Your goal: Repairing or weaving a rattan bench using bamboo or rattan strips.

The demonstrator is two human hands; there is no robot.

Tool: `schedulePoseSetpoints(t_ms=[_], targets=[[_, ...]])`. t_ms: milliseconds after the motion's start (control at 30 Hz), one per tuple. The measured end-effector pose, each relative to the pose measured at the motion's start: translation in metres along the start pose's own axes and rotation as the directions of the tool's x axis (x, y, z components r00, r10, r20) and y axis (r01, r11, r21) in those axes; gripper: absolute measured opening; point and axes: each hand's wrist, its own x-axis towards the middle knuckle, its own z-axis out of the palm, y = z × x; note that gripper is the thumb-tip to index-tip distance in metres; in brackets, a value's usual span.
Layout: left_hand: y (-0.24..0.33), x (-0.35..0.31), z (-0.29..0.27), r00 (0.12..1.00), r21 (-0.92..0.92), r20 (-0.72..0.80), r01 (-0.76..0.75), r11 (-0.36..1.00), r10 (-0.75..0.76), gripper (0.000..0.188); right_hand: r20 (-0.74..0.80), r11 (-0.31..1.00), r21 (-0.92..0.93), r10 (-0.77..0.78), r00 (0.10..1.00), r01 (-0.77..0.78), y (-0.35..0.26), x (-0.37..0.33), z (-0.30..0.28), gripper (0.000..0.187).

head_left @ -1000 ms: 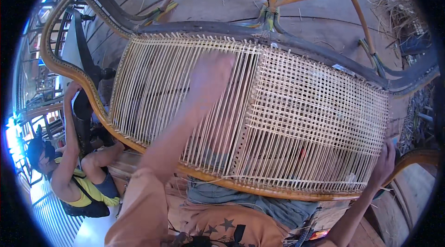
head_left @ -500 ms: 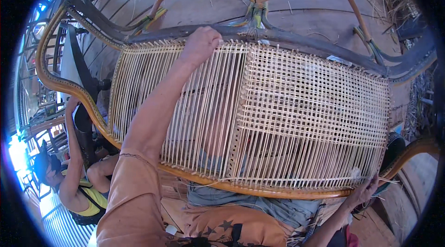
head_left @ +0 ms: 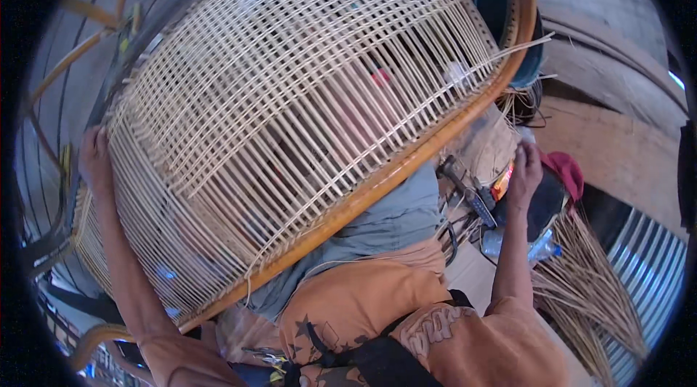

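Observation:
A woven cane panel (head_left: 290, 46) lies across my lap in a curved, varnished rattan frame (head_left: 377, 176). Its right part is a dense checked weave, while toward my near side and at the left the strands (head_left: 156, 205) run mostly one way. My left hand (head_left: 96, 158) rests at the panel's far left edge by the dark rail, fingers curled; what they grip is hidden. Off the frame's right side, my right hand (head_left: 526, 169) is raised with its fingers drawn together, holding something too small to make out. A loose cane end (head_left: 534, 42) juts past the right corner.
Below my right hand are a dark-handled tool (head_left: 468, 194), a clear plastic bottle (head_left: 541, 247) and a bundle of cane strips (head_left: 581, 278). A teal bucket (head_left: 530, 67) stands behind the frame's right corner. A red cloth (head_left: 565, 173) lies nearby.
The view has swung to the right, so the panel appears tilted. My right hand has left the panel's near right corner and risen off to the side. My left hand remains at the far edge.

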Motion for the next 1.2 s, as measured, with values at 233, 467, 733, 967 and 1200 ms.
schedulePoseSetpoints(t_ms=[233,467,733,967,1200], targets=[[-0.002,0.0,0.021,0.989,-0.065,0.003,0.144,0.987,-0.145,0.032,0.105,0.938,-0.183,0.317,0.942,-0.295,0.099,-0.128,-0.012,0.019],[-0.011,-0.001,0.02,0.994,0.018,0.024,0.108,0.994,-0.108,0.033,0.411,0.915,-0.339,0.353,0.841,-0.218,0.081,-0.201,-0.011,0.029],[-0.018,0.005,0.013,0.993,0.117,0.038,0.104,0.988,-0.109,0.029,0.585,0.816,-0.549,0.531,0.613,-0.183,0.033,-0.186,0.017,0.041],[0.042,-0.004,-0.004,0.987,-0.12,-0.103,0.107,0.987,-0.12,0.022,0.767,0.733,-0.38,0.591,0.252,-0.564,0.031,-0.159,-0.089,0.037],[0.128,0.034,-0.008,0.989,-0.363,-0.145,-0.04,0.931,-0.014,0.019,0.842,0.417,0.139,0.427,0.329,-0.898,-0.06,-0.149,-0.052,0.048]])
